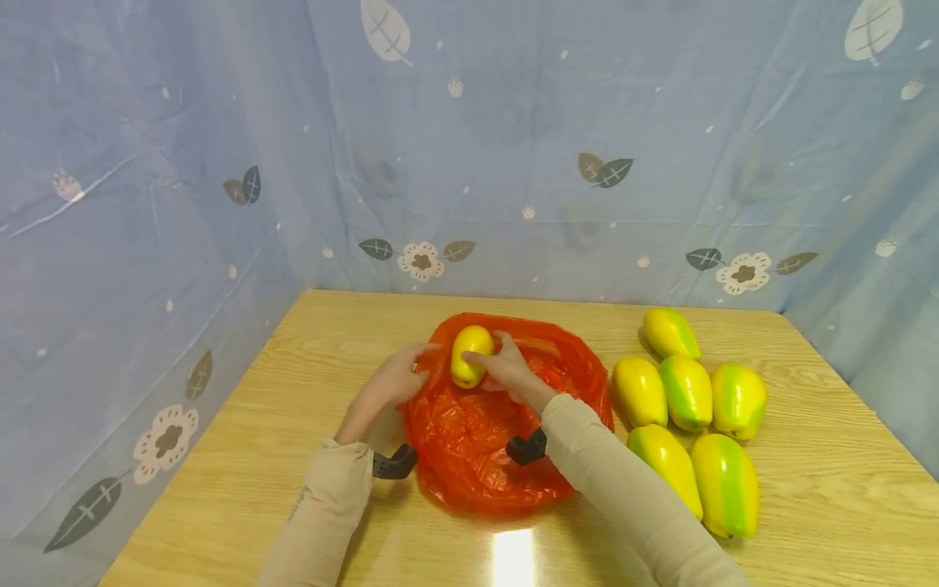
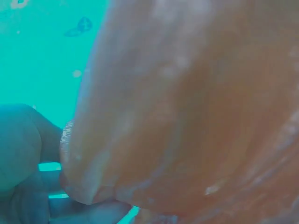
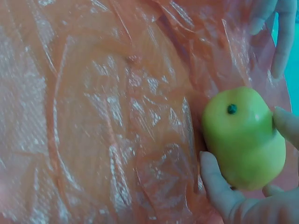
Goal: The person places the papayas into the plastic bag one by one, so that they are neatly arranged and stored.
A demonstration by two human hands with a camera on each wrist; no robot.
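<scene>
Yellow mango (image 1: 466, 344) is grasped by right hand (image 1: 513, 371) over red bag (image 1: 477, 456), left side. Whether bag is pinched by left hand (image 1: 394, 380) can't be told. Mango: probably firm, slick; best gripped around middle.

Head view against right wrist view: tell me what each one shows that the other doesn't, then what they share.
Only the head view shows the six loose fruits right of the bag, the sleeves and the printed flowers behind the table.

Only the right wrist view clearly shows the dark stem nub on the held fruit.

Both show that fruit in the right hand, the red bag, and at least part of the left hand at the bag's edge.
</scene>
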